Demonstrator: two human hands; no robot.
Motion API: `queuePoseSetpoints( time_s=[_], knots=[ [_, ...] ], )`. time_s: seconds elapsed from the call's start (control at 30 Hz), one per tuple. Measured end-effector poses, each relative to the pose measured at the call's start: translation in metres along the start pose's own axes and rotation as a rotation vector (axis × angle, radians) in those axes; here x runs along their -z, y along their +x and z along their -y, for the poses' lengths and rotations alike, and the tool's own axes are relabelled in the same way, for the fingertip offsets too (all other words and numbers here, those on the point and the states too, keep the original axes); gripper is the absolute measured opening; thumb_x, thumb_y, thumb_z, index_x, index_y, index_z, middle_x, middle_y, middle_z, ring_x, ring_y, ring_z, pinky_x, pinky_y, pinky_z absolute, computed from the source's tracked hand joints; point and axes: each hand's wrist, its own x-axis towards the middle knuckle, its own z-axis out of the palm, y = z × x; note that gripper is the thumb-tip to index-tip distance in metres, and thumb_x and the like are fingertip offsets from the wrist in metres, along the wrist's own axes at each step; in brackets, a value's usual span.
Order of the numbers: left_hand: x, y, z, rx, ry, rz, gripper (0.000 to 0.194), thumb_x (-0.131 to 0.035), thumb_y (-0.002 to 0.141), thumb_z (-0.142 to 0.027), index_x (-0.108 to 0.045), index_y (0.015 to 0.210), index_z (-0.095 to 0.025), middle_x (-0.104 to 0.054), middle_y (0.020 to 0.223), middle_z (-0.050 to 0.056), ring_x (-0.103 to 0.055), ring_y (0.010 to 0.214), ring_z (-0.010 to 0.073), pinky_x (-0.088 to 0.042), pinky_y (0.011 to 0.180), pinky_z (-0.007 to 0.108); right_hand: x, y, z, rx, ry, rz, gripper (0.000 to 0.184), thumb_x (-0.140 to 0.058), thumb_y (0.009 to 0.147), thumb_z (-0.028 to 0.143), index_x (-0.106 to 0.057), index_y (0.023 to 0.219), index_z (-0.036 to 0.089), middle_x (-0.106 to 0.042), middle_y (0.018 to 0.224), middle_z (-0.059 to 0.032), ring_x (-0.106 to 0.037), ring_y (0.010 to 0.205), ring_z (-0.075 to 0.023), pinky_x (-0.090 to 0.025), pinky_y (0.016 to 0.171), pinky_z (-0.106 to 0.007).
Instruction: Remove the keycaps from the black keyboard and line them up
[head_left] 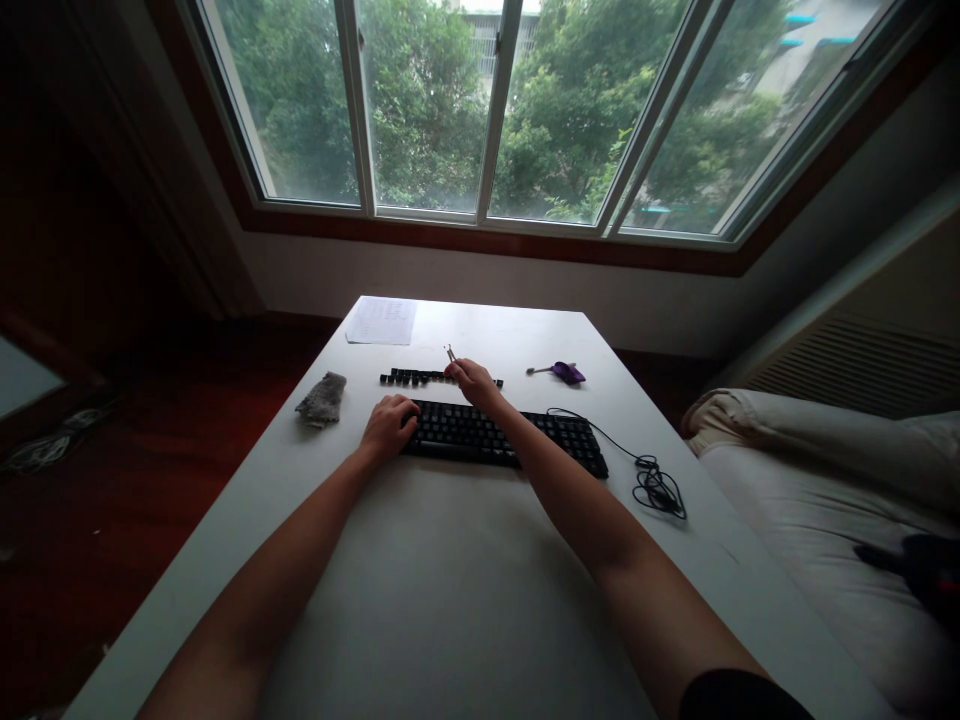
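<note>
A black keyboard (465, 432) lies across the white table. My left hand (388, 425) grips its left end, fingers curled over the corner. Held above the keyboard's far edge, my right hand (472, 380) is closed around a small keycap puller (451, 354), its thin prongs pointing up and away from me. Whether a keycap sits in the prongs is too small to tell. Behind the keyboard stand several loose black keycaps (405, 377) in rows, partly hidden by my right hand. My right forearm covers part of the keys.
A grey cloth (322, 399) lies to the left, with a paper sheet (381, 321) at the far left corner. On the right are a purple dustpan-like item (568, 373), a small brush (538, 371) and the coiled cable (660, 490). A bed (810, 490) flanks the table; windows (427, 110) face me.
</note>
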Motion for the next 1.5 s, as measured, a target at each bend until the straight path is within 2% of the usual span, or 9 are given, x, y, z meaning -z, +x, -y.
queuePoseSetpoints(
  time_s=[0.1, 0.17, 0.27, 0.47, 0.6, 0.87, 1.13, 1.5],
  knots=[
    [-0.001, 0.001, 0.0, 0.002, 0.002, -0.001, 0.014, -0.057, 0.088, -0.023, -0.068, 0.098, -0.024, -0.065, 0.107, 0.005, -0.054, 0.106, 0.026, -0.045, 0.097, 0.043, 0.002, -0.006, 0.001, -0.077, 0.036, 0.102, 0.036, -0.038, 0.1, 0.038, -0.069, 0.103, 0.021, -0.066, 0.078, -0.0008, -0.059, 0.068, -0.0138, -0.043, 0.067, -0.024],
    [-0.001, 0.001, 0.0, 0.005, 0.004, 0.001, 0.014, -0.057, 0.088, -0.023, -0.068, 0.097, -0.024, -0.065, 0.106, 0.005, -0.054, 0.106, 0.0262, -0.045, 0.097, 0.044, -0.003, -0.004, 0.0, -0.07, -0.026, 0.126, 0.031, -0.044, 0.099, 0.038, -0.07, 0.105, 0.022, -0.068, 0.077, -0.0008, -0.059, 0.069, -0.0145, -0.042, 0.067, -0.024],
    [-0.001, 0.001, 0.0, 0.006, 0.008, -0.001, 0.014, -0.057, 0.088, -0.023, -0.068, 0.097, -0.024, -0.065, 0.106, 0.006, -0.054, 0.106, 0.0263, -0.045, 0.096, 0.044, -0.017, 0.006, -0.002, -0.082, -0.186, 0.104, 0.026, -0.055, 0.095, 0.04, -0.072, 0.105, 0.025, -0.073, 0.088, -0.0033, -0.062, 0.08, -0.0178, -0.041, 0.071, -0.025],
    [0.001, 0.001, -0.001, 0.008, 0.015, 0.009, 0.015, -0.057, 0.088, -0.023, -0.068, 0.098, -0.024, -0.065, 0.108, 0.005, -0.054, 0.106, 0.0259, -0.045, 0.097, 0.043, -0.049, 0.035, 0.001, -0.273, -0.33, 0.141, 0.027, -0.055, 0.095, 0.043, -0.071, 0.11, 0.027, -0.074, 0.106, -0.0068, -0.065, 0.096, -0.0215, -0.044, 0.076, -0.027],
    [0.001, 0.0, -0.001, 0.008, 0.003, 0.01, 0.016, -0.056, 0.088, -0.023, -0.068, 0.099, -0.024, -0.065, 0.108, 0.006, -0.054, 0.107, 0.0259, -0.045, 0.097, 0.043, -0.059, 0.048, 0.003, -0.331, -0.402, 0.12, 0.028, -0.053, 0.097, 0.044, -0.067, 0.114, 0.027, -0.072, 0.111, -0.0093, -0.065, 0.099, -0.0237, -0.047, 0.077, -0.031],
    [0.001, 0.001, -0.001, 0.032, -0.007, 0.011, 0.016, -0.058, 0.088, -0.023, -0.068, 0.099, -0.025, -0.064, 0.109, 0.006, -0.054, 0.108, 0.0264, -0.045, 0.098, 0.045, -0.066, 0.05, 0.004, -0.324, -0.466, 0.181, 0.029, -0.058, 0.094, 0.044, -0.066, 0.116, 0.027, -0.07, 0.115, -0.0095, -0.065, 0.103, -0.0238, -0.048, 0.081, -0.032],
    [0.002, 0.0, -0.002, 0.033, -0.007, 0.011, 0.016, -0.057, 0.088, -0.022, -0.068, 0.099, -0.024, -0.064, 0.11, 0.006, -0.053, 0.108, 0.0263, -0.044, 0.098, 0.044, -0.068, 0.045, 0.006, -0.266, -0.434, 0.157, 0.03, -0.058, 0.094, 0.043, -0.065, 0.121, 0.033, -0.071, 0.112, -0.0062, -0.066, 0.101, -0.0234, -0.048, 0.082, -0.032],
    [0.002, 0.0, -0.002, 0.025, -0.002, 0.013, 0.015, -0.057, 0.088, -0.023, -0.068, 0.099, -0.025, -0.064, 0.109, 0.006, -0.053, 0.107, 0.0264, -0.044, 0.098, 0.045, -0.073, 0.043, 0.006, -0.238, -0.417, 0.179, 0.027, -0.062, 0.091, 0.037, -0.067, 0.118, 0.033, -0.072, 0.112, -0.0045, -0.065, 0.101, -0.0216, -0.047, 0.082, -0.029]
  ],
)
